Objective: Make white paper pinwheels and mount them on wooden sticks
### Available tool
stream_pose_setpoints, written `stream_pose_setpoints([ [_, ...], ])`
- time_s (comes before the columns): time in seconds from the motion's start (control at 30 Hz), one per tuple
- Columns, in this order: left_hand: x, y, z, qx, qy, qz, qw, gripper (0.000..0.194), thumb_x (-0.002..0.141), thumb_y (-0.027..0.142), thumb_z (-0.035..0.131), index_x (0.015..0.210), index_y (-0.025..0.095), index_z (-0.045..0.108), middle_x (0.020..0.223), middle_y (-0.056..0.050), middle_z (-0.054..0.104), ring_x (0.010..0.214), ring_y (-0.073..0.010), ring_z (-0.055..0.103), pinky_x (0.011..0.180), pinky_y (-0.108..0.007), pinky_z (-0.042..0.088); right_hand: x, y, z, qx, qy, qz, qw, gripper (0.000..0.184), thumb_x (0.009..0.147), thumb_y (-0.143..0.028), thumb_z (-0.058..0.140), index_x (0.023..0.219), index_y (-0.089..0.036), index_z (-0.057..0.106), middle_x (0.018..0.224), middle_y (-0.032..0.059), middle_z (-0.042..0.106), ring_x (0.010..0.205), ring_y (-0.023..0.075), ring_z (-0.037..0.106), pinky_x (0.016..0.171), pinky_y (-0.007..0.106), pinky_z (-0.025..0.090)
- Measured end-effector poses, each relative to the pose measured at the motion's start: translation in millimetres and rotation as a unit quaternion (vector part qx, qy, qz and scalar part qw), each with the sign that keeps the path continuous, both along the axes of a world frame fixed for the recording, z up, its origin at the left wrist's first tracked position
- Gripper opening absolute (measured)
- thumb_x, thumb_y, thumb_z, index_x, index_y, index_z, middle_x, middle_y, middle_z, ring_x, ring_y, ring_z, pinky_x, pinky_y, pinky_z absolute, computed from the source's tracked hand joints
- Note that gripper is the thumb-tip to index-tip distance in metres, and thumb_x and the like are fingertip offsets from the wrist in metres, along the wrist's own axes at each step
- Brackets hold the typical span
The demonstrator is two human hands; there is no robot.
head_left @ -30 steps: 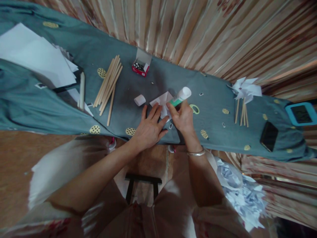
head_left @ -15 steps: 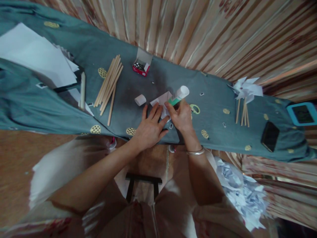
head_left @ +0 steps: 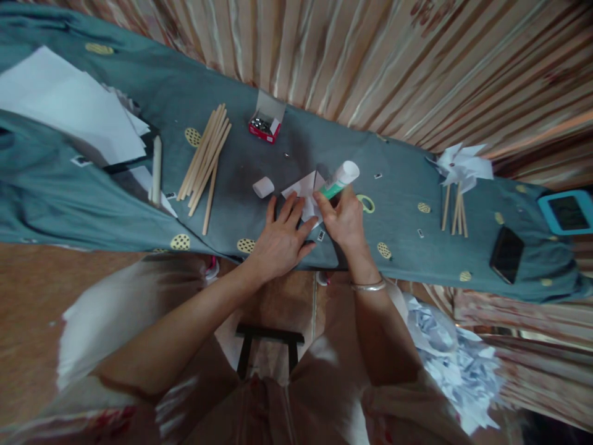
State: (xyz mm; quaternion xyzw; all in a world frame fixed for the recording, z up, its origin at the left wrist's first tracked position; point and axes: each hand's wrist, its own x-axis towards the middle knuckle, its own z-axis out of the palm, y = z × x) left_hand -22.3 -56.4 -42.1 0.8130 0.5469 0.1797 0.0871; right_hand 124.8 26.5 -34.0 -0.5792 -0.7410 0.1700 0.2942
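My left hand (head_left: 283, 241) lies flat with spread fingers, its fingertips pressing on a small piece of white paper (head_left: 303, 187) with cut or folded flaps. In my right hand (head_left: 345, 216) is a white and green glue stick (head_left: 341, 177), tilted with its lower end down by the paper; my fingers hide that end. A white glue stick cap (head_left: 264, 187) rests on the cloth just beyond my left fingertips. Partly behind my right hand lie scissors with a pale green handle (head_left: 367, 203).
Wooden sticks (head_left: 206, 161) lie left of a red box of metal pins (head_left: 265, 127). White sheets (head_left: 69, 105) are at far left. Paper pinwheels on sticks (head_left: 463, 167), a dark phone (head_left: 507, 254) and a blue-framed device (head_left: 566, 212) sit at right. Paper pieces (head_left: 456, 361) fill a bag below.
My right hand has shifted slightly to the right with the glue stick, showing a bit more of the paper. My left hand stays in place on the paper.
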Motion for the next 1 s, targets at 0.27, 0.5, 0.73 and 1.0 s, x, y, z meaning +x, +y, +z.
stream_pose_setpoints([
  [0.27,0,-1,0.7,0.001,0.005,0.002,1.0,0.048,0.094,0.044,0.055,0.136,0.02,0.053,0.155,-0.018,0.04,0.148,-0.0382,0.025,0.116,-0.068,0.019,-4,6,-2.8,0.011,0.013,-0.007,1.0,0.03,0.09,-0.05,0.056,0.099,-0.021,0.054,0.083,0.0069,0.066,0.081,0.0239,0.063,0.076,0.038,0.048],
  [0.5,1,-1,1.4,0.003,0.004,0.001,1.0,0.051,0.093,0.044,0.055,0.137,0.019,0.051,0.154,-0.019,0.04,0.148,-0.0381,0.026,0.116,-0.068,0.019,-8,7,-3.6,0.031,0.005,0.008,0.999,0.029,0.09,-0.05,0.054,0.097,-0.022,0.054,0.084,0.0062,0.065,0.079,0.0231,0.061,0.075,0.038,0.048],
  [0.73,1,0,2.2,-0.005,0.001,0.001,1.0,0.051,0.093,0.044,0.056,0.137,0.019,0.051,0.154,-0.02,0.04,0.147,-0.0391,0.027,0.116,-0.068,0.019,-10,6,0.0,0.002,0.011,0.014,1.0,0.028,0.089,-0.05,0.056,0.098,-0.023,0.053,0.076,0.0023,0.062,0.07,0.0209,0.059,0.072,0.036,0.047],
  [1.0,1,0,2.0,-0.005,0.008,0.002,1.0,0.053,0.092,0.044,0.059,0.138,0.019,0.05,0.154,-0.02,0.04,0.147,-0.0398,0.027,0.116,-0.068,0.018,-11,4,0.5,0.002,0.014,0.013,1.0,0.029,0.089,-0.048,0.057,0.099,-0.021,0.054,0.082,0.0052,0.065,0.074,0.022,0.062,0.073,0.036,0.047],
])
